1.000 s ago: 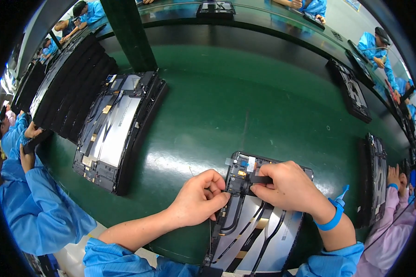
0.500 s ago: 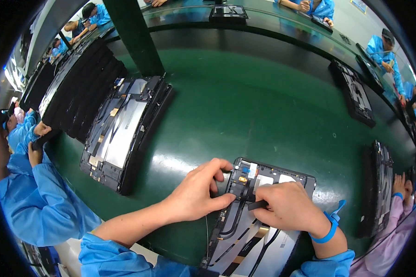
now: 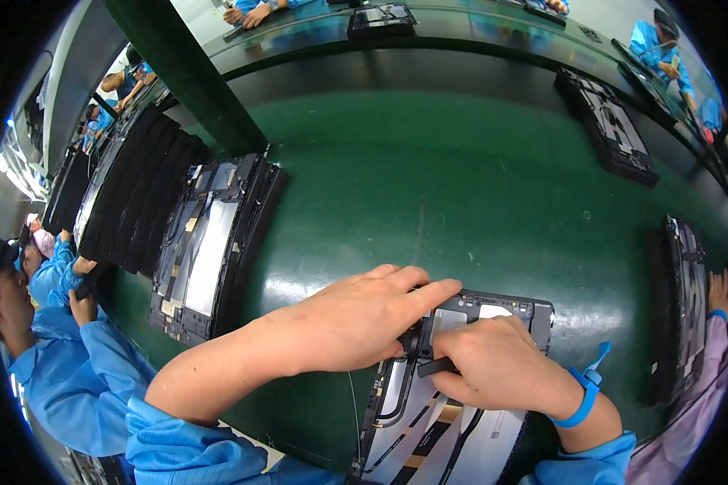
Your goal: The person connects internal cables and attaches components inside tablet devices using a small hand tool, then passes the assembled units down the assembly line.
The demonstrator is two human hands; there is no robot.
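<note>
An opened tablet-like device (image 3: 455, 428), with dark cables run over its silver panel, is laid near the close edge of the green table (image 3: 421, 202), right of the middle. A flat black bar (image 3: 435, 368) is gripped between the closed fingers of the right hand (image 3: 497, 364), low over the device; whether it is a tool or a part cannot be told. Over the last second the bar has been drawn nearer, from the device's far end to where its silver panel begins. The left hand (image 3: 364, 315) has been shifted from the device's left edge to cover its far left corner, fingers extended and thumb spread wide; that corner is probably being steadied while the right hand is worked. Farther out, another opened device (image 3: 210, 250) is set toward the table's left edge, beside a dark stack (image 3: 137, 194); one more (image 3: 687, 315) is placed by the right edge.
</note>
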